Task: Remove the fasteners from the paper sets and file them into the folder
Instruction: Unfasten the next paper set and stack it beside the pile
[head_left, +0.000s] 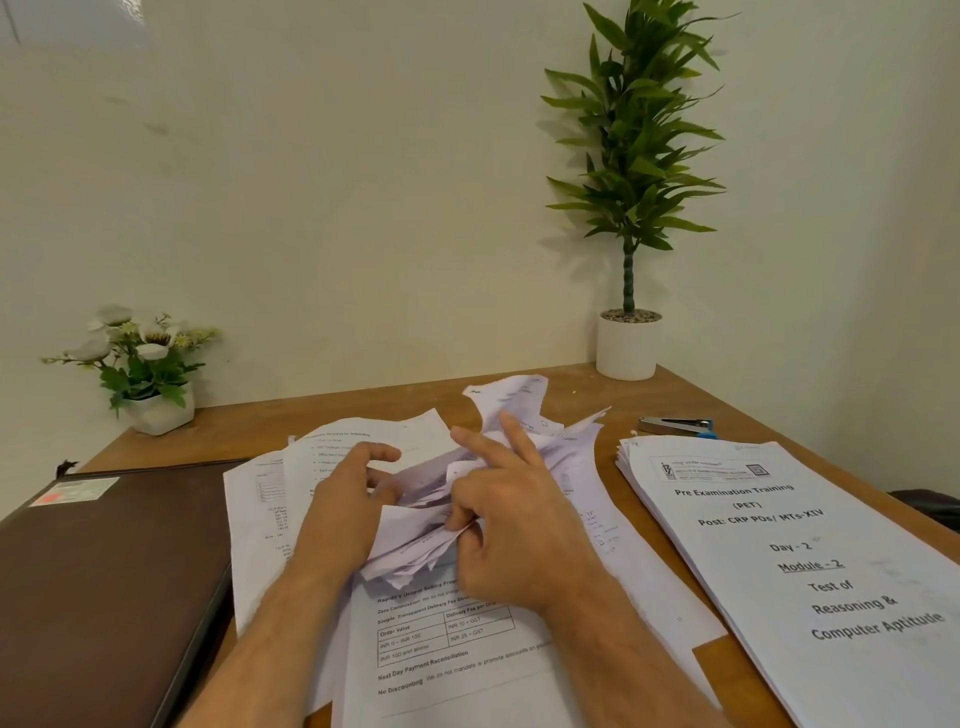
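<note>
A set of printed sheets (447, 639) lies in the middle of the wooden desk, its top pages folded back and crumpled near the upper corner. My left hand (343, 499) presses on the folded pages, fingers spread. My right hand (498, 514) pinches the bunched corner of those pages (415, 545) between thumb and bent fingers, index and middle fingers extended. No fastener is visible under the fingers. A closed brown folder (109, 582) lies to the left. A second thick paper set (779, 561) titled "Pre Examination Training" lies to the right.
A metal and blue stapler (678, 426) rests on the desk behind the right-hand paper set. A small white pot with white flowers (156, 410) stands at the back left, a tall green plant in a white pot (627, 345) at the back right, both against the wall.
</note>
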